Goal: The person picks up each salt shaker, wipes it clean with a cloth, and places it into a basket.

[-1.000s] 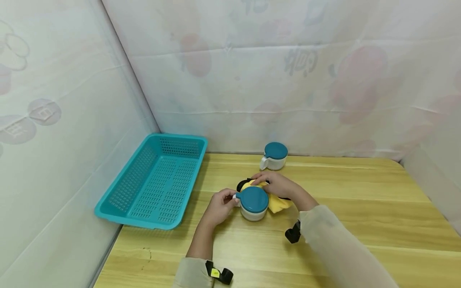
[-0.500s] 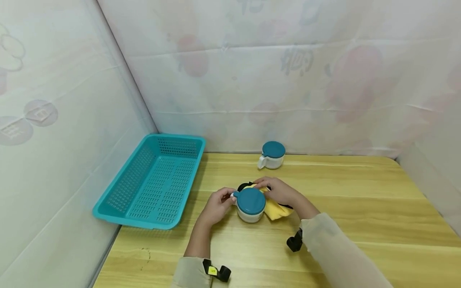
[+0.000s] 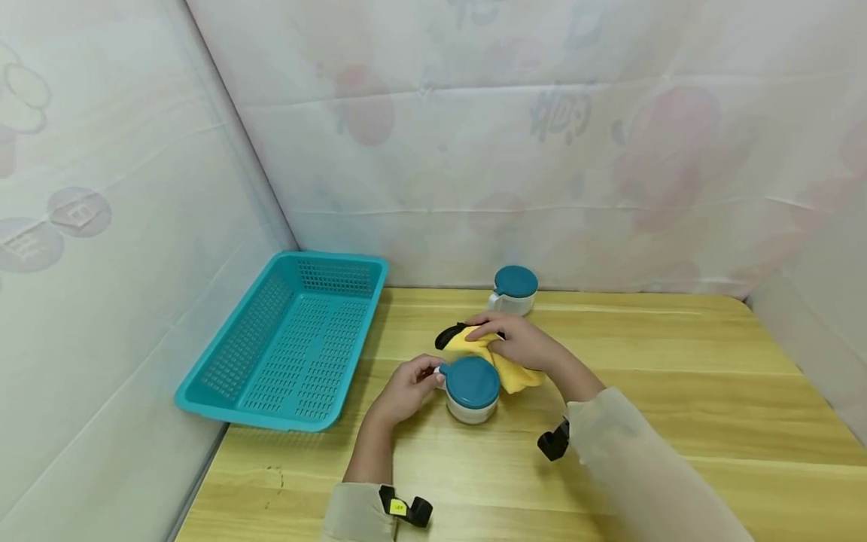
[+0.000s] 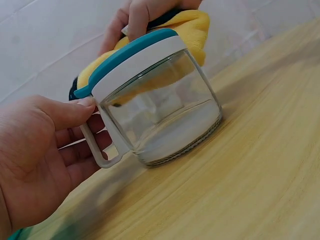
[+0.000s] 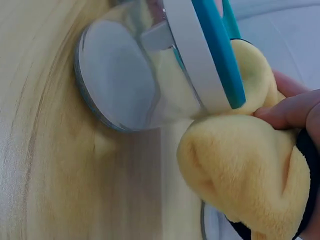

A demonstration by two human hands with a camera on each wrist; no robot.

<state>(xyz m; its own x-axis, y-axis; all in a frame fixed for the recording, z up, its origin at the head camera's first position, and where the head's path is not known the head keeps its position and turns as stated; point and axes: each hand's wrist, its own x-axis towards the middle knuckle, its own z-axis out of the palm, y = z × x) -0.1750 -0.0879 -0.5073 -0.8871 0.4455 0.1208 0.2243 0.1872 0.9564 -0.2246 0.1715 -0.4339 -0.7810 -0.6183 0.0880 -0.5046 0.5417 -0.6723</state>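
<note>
A clear glass jar [image 3: 472,412] stands upright on the wooden table [image 3: 677,421], in front of the person, with its blue lid [image 3: 473,382] on and facing up. The jar is squat and round, so its longest line runs through the handle [image 4: 94,145], which points left and slightly away from the person, toward the basket; the lid's small tab points the same way. The left hand [image 3: 406,388] pinches this handle, thumb near the tab and fingers behind. Just beyond the jar and to its right, the right hand [image 3: 521,346] grips a bunched yellow cloth [image 3: 515,376] with black edging. The cloth's length slants from far left to near right, and in the right wrist view it seems to touch the lid's rim. A second, similar jar [image 3: 515,290] stands upright behind the right hand, near the back edge, its handle toward the left and partly hidden. Well to the left sits a turquoise basket [image 3: 298,361], its long side slanting from near left to far right. A pale printed curtain [image 3: 474,150] hangs behind.
</note>
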